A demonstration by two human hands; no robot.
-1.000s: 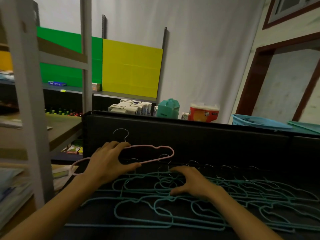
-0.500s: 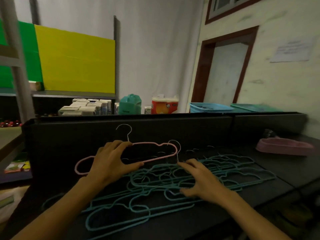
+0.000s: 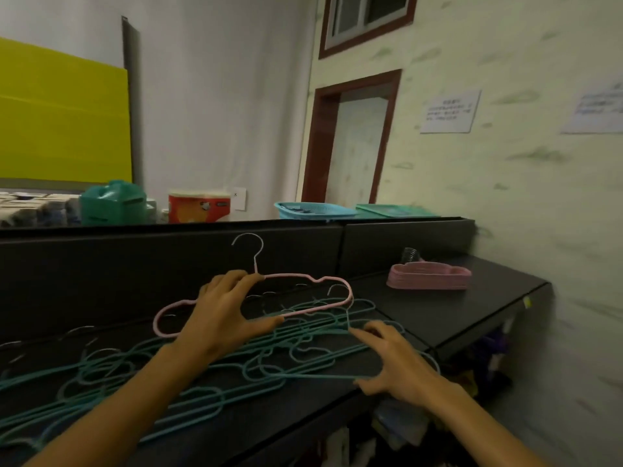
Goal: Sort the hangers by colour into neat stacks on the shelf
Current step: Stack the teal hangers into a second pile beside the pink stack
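My left hand (image 3: 225, 316) grips a pink hanger (image 3: 332, 282) by its middle, fingers over the top bar and thumb under the bottom bar, holding it above the shelf. Several teal hangers (image 3: 188, 375) lie spread in an overlapping pile across the dark shelf (image 3: 445, 315). My right hand (image 3: 396, 364) rests on the right end of that pile, fingers on one teal hanger and thumb against its lower bar. A neat stack of pink hangers (image 3: 428, 277) sits at the right end of the shelf.
A dark back panel (image 3: 135, 264) runs behind the shelf. Beyond it stand a teal bag (image 3: 113, 202), a red and white pack (image 3: 199, 205), a blue basket (image 3: 315, 210) and a green tray (image 3: 394, 210). The wall is close on the right; clutter sits below the shelf edge.
The view has swung right, bringing the pink stack into sight. My left hand has carried the pink hanger rightwards. My right hand has slid to the right end of the teal pile.
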